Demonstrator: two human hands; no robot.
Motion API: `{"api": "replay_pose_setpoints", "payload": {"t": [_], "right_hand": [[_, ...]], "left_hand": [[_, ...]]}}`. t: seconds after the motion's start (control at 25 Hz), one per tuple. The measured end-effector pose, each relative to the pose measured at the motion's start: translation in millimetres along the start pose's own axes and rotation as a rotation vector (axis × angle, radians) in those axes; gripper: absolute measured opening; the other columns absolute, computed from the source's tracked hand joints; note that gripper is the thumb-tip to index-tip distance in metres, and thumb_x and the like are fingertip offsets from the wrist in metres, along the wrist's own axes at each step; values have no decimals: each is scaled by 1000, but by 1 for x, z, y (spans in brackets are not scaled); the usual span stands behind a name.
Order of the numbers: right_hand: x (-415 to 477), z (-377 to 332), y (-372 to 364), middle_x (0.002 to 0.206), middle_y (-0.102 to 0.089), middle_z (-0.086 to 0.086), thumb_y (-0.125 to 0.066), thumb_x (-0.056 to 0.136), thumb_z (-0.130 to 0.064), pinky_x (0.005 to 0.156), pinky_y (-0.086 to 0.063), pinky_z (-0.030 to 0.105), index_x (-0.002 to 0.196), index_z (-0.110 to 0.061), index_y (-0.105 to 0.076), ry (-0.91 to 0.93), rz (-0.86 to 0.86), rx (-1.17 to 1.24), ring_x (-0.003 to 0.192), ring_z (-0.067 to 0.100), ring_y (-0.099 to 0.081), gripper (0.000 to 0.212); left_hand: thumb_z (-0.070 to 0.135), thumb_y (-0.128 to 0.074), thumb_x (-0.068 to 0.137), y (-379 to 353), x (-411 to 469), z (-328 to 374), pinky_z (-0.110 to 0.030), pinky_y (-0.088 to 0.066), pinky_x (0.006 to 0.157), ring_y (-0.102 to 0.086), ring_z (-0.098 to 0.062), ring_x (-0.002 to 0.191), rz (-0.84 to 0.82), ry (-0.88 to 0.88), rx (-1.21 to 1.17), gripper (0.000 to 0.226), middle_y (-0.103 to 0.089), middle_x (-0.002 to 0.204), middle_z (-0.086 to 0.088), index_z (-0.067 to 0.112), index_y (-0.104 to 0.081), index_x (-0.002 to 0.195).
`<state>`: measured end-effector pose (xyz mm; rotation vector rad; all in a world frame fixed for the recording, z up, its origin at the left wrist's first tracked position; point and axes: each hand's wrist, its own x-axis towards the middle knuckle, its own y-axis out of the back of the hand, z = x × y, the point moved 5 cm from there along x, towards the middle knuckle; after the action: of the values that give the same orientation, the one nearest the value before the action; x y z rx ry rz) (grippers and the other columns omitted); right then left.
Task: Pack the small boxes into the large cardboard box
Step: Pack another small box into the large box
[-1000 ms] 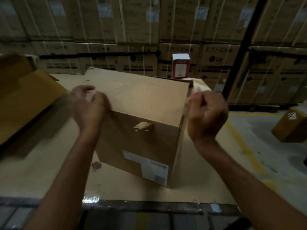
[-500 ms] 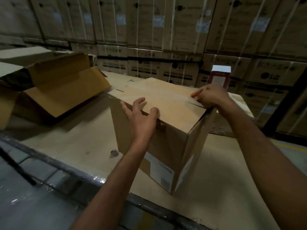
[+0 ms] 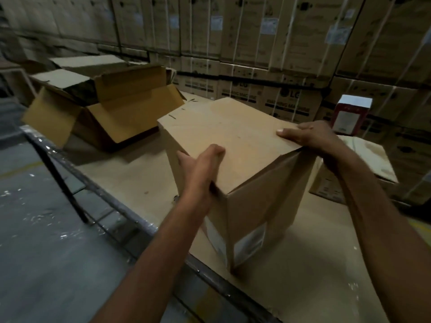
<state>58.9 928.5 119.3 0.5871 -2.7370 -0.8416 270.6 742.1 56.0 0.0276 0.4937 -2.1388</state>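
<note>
Shifted to its corner, left hand (image 3: 201,170) and right hand (image 3: 311,136) grip the closed box (image 3: 233,134).

Far back: wall of stacked cartons (image 3: 256,43), strapped, with pale labels. On the far left of the table (image 3: 130,178): open carton (image 3: 130,117), flaps spread wide. Far right: low carton (image 3: 368,155) with a worn top. Along the table's near-left side: metal rim (image 3: 116,210) under shiny film, with a dark leg (image 3: 63,180) slanting down. Left of that: grey floor (image 3: 46,252).
</note>
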Motion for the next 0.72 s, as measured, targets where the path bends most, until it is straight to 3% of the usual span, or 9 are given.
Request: {"api": "replay_pose_setpoints", "payload": {"t": [0.08, 0.16, 0.28, 0.36, 0.48, 0.6, 0.72], "right_hand": [[-15, -18, -27, 109, -70, 18, -79, 67, -71, 88, -52, 46, 103, -3, -75, 85, 28, 66, 102, 34, -66, 77], [-28, -39, -54, 106, -73, 8, -76, 63, -76, 78, -50, 39, 107, -13, -77, 151, 26, 132, 100, 26, -68, 77], [-49, -87, -98, 110, -72, -4, -81, 75, -60, 79, -52, 33, 119, -19, -72, 220, -70, 308, 101, 15, -67, 60], [-62, -123, -136, 119, -65, -10, -84, 77, -50, 83, -52, 30, 133, -23, -62, 267, -185, 388, 106, 10, -62, 66], [-78, -171, -210, 130, -53, -12, -87, 70, -54, 82, -47, 23, 150, -26, -44, 343, -277, 399, 113, 6, -54, 95], [-93, -218, -292, 120, -51, -26, -88, 73, -51, 80, -45, 17, 152, -29, -42, 410, -337, 458, 107, -4, -53, 94], [-108, -265, -364, 119, -51, -30, -88, 75, -45, 77, -46, 15, 148, -32, -45, 473, -417, 522, 107, -6, -54, 85]], "left_hand": [[20, -81, 79, 28, 1, 27, -50, -60, 86, -66, -28, 105, 31, -45, -23, 78, -61, 123, -4, 24, -36, 143], [17, -80, 81, 61, 3, 60, -42, -60, 80, -65, -23, 105, 71, -168, 41, 76, -61, 125, -1, 23, -41, 145], [18, -83, 80, 115, -1, 114, -30, -58, 66, -64, -20, 103, 131, -328, 149, 75, -62, 127, 0, 22, -46, 145], [19, -84, 78, 162, -2, 149, -35, -60, 76, -65, -22, 108, 158, -413, 204, 68, -64, 127, 0, 25, -52, 138], [23, -85, 77, 237, 0, 185, -48, -55, 94, -60, -21, 118, 224, -486, 329, 70, -58, 140, 5, 36, -56, 139], [28, -86, 75, 317, 1, 213, -43, -55, 92, -48, -20, 127, 345, -508, 428, 76, -41, 156, 7, 49, -53, 140], [28, -85, 76, 390, 0, 241, -26, -47, 72, -42, -16, 121, 468, -539, 508, 77, -35, 159, 3, 47, -51, 142]]}}
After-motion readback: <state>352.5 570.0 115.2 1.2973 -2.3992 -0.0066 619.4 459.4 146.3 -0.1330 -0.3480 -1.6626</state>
